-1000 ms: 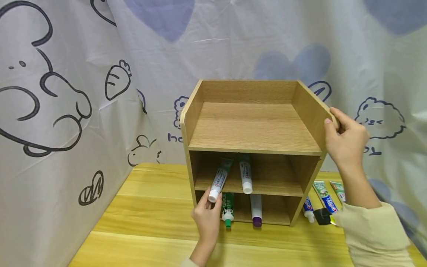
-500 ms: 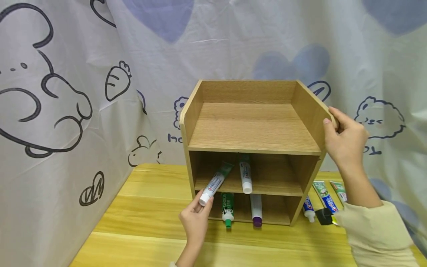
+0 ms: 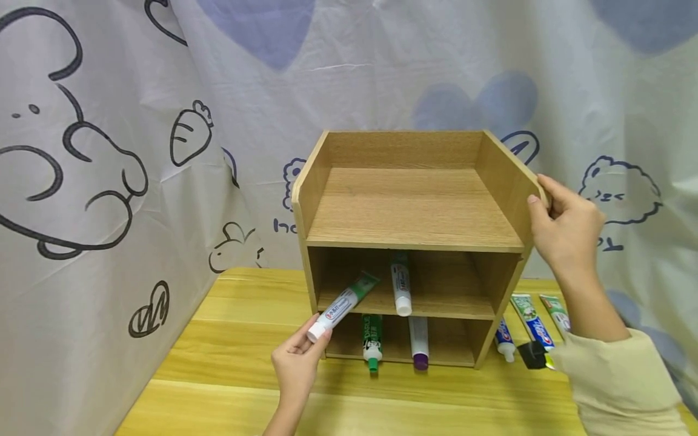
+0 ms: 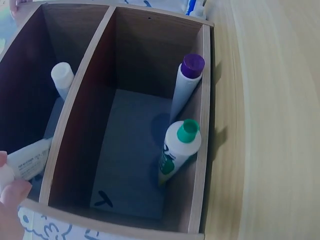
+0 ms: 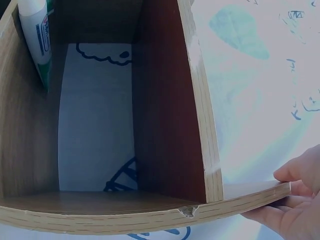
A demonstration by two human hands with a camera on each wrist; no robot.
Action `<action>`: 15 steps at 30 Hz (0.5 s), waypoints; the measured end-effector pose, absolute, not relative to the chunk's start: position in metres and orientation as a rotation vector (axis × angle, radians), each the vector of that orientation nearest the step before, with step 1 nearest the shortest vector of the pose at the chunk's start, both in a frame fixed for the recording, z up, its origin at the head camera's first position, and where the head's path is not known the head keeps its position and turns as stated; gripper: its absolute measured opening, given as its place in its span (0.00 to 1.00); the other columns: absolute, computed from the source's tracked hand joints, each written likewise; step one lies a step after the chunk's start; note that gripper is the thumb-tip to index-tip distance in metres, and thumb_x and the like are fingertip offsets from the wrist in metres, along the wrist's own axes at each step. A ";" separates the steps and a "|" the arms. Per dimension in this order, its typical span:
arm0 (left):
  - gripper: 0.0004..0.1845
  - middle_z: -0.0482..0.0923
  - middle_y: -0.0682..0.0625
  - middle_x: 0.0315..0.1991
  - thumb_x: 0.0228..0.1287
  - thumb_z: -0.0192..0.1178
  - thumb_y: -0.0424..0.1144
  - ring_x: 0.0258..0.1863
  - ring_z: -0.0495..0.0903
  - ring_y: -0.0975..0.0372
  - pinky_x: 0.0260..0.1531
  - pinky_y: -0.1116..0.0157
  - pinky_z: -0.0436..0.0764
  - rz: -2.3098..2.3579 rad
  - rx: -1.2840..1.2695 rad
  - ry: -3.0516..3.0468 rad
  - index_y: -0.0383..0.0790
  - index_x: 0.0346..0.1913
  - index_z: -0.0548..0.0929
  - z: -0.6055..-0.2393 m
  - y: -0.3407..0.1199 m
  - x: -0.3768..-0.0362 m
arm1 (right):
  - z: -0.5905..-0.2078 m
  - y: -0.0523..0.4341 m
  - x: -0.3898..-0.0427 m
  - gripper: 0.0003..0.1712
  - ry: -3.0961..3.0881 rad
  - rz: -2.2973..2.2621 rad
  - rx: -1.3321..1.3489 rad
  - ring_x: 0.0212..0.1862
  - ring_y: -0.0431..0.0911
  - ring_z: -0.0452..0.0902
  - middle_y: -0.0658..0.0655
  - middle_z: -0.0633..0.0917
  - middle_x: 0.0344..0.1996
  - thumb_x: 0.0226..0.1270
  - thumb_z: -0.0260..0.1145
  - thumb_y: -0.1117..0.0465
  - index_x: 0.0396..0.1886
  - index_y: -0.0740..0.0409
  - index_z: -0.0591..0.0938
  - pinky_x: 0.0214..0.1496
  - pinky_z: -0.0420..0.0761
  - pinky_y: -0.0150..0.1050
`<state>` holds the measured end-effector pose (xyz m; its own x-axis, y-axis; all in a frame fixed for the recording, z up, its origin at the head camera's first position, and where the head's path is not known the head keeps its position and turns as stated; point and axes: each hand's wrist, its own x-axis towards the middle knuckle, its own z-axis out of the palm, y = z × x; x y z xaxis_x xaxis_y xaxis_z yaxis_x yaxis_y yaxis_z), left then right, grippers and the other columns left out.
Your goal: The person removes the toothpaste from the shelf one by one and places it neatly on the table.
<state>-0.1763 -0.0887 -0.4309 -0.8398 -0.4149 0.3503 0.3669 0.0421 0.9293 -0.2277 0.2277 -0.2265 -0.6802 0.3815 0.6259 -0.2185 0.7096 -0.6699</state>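
My left hand [image 3: 297,357] pinches the white cap end of a white and green toothpaste tube [image 3: 342,306]. The tube slants, its green tail over the middle shelf of a wooden shelf unit [image 3: 417,209]. Beside it on that shelf lies a similar white toothpaste tube [image 3: 402,284], cap outward. On the bottom level lie a green toothpaste tube [image 3: 373,342] and a white toothpaste tube with a purple cap [image 3: 419,342]. My right hand [image 3: 567,227] grips the unit's right side panel at its upper front corner, thumb inside and fingers outside in the right wrist view.
Several toothpaste tubes [image 3: 528,321] lie on the yellow wood-grain table [image 3: 234,339] right of the unit, partly behind the right forearm. A black piece [image 3: 534,355] sits at the right cuff. A printed curtain [image 3: 382,72] hangs behind and to the left.
My left hand has moved left and slightly down with the tube's cap end, so the tube slants more. The right hand keeps its grip on the side panel.
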 end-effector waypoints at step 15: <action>0.21 0.84 0.47 0.43 0.46 0.64 0.21 0.38 0.83 0.71 0.40 0.70 0.81 -2.050 0.078 -1.853 0.20 0.48 0.76 -0.429 -0.133 -0.170 | -0.228 0.225 -0.218 0.21 -2.132 0.983 -0.120 0.50 0.59 0.78 0.64 0.79 0.51 0.66 0.55 0.64 0.58 0.57 0.76 0.37 0.74 0.18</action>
